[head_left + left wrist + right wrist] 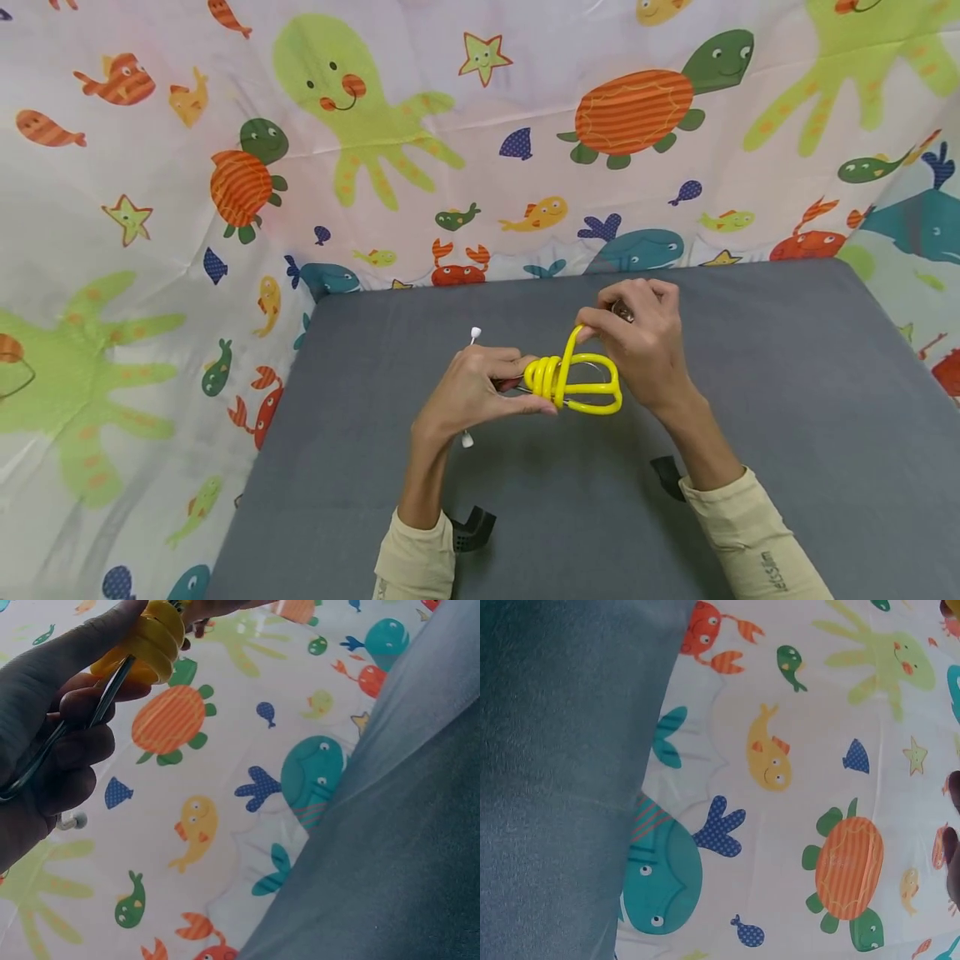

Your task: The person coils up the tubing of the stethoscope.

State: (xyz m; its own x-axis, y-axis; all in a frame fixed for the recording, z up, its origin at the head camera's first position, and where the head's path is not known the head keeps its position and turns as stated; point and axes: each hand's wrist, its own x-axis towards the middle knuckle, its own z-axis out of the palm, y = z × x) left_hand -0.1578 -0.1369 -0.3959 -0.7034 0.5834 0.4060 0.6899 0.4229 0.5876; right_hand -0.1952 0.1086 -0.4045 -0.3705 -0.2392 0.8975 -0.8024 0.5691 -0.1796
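Observation:
In the head view, a glossy yellow cord (592,388) is wound in several coils, with long loops out to the right. My left hand (476,387) grips the left end of this bundle, thumb below and fingers above. A thin metal rod (112,688) runs through the left hand into the coils in the left wrist view. Two small white caps (476,332) stick out above and below the left hand. My right hand (647,337) pinches the cord's free end, raised above the loops. A dark, shiny round piece (622,311) shows between its curled fingers.
Below the hands lies a grey cloth-covered surface (360,467). A curtain printed with sea animals (420,108) hangs behind it and along the left side. Black wrist mounts (473,530) sit at both sleeves.

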